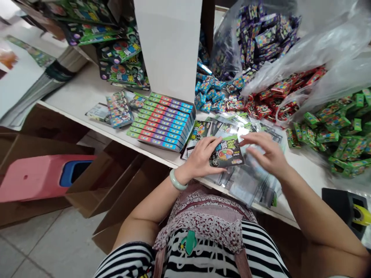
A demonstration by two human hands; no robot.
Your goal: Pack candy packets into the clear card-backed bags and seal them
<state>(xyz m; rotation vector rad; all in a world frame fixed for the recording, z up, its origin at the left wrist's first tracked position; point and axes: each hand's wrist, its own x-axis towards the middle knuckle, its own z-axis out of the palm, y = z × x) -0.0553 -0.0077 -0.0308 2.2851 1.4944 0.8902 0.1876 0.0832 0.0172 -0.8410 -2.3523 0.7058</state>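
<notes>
My left hand, with a pale green bangle at the wrist, grips the left side of a small black printed packet bearing green lettering and a colourful wheel. Its thumb runs along the packet's lower edge, the fingers along the upper left. Just right of the packet, my right hand is raised with thumb and forefinger apart and nothing visible between them; it is slightly blurred. Beneath both hands lie overlapping clear plastic sleeves and more printed packets, partly hidden.
A display box with rows of striped small boxes stands left, its white lid upright. Loose blue, purple, red and green small boxes are heaped behind and right. A tape dispenser sits right; cartons and a pink stool stand below left.
</notes>
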